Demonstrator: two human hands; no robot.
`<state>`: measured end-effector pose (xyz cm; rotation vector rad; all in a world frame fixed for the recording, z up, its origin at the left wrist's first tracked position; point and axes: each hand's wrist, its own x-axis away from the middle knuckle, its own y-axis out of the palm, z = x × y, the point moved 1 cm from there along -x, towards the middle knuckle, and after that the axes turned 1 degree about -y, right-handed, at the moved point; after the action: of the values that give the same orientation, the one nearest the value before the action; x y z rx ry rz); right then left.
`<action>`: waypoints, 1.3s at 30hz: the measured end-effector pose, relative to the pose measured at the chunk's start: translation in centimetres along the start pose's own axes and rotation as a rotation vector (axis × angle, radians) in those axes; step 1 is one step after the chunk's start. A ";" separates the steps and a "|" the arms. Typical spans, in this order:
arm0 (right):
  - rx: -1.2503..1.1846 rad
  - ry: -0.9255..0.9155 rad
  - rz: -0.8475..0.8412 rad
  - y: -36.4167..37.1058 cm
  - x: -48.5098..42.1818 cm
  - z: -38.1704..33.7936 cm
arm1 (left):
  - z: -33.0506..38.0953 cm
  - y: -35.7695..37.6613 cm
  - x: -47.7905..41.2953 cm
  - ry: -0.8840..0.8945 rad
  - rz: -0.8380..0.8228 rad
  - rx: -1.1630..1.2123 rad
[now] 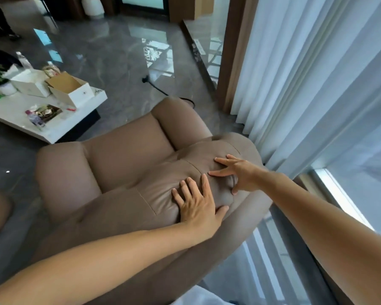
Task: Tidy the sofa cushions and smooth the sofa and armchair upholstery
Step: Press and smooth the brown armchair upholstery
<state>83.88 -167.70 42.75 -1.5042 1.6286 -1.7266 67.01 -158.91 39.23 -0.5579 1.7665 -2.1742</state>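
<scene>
The tan leather armchair [128, 155] fills the frame's centre, its padded headrest [198, 172] at centre right. The left hand [198, 208] lies flat on it with fingers released; the right hand [240, 175] splays open, fingertips pressing. Smoothing the upholstery seems underway; next, probably sweep the wrinkles outward.

floor [119, 51]: grey, glossy | on it: armchair [128, 155], white low table [53, 128]

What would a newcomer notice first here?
Two bare arms reach in from the bottom, the left hand and right hand pressed flat with spread fingers on the padded backrest of a tan armchair. White curtains hang at right; a cluttered white coffee table sits at left.
</scene>
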 end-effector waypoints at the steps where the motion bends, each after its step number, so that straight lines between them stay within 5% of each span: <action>1: 0.013 -0.001 -0.008 -0.6 -0.2 1.5 | 1.7 0.1 -0.8 -0.009 -0.005 0.008; 11: 0.134 -0.145 -0.045 -5.5 -3.5 14.9 | 14.2 1.6 -9.6 -0.201 0.067 0.010; 16: 0.146 -0.238 -0.051 -7.3 -5.2 19.5 | 15.6 1.5 -10.2 -0.097 0.161 -0.111; 19: 0.148 -0.259 -0.080 -8.3 -5.8 20.9 | 14.9 1.5 -8.2 -0.181 0.181 -0.191; 25: 0.112 -0.241 -0.099 -9.2 -5.0 19.6 | 12.9 2.6 -1.6 -0.595 0.125 -0.138; 30: 0.186 -0.483 -0.014 -5.2 -1.4 14.3 | 12.7 2.7 0.7 -0.777 0.132 -0.065; 39: 0.156 -0.398 -0.019 -4.4 -1.9 13.5 | 13.3 0.1 -1.6 -0.835 0.051 0.065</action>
<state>97.58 -171.88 42.84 -1.6600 1.2520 -1.4102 74.62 -169.71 41.25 -1.1679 1.2191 -1.5801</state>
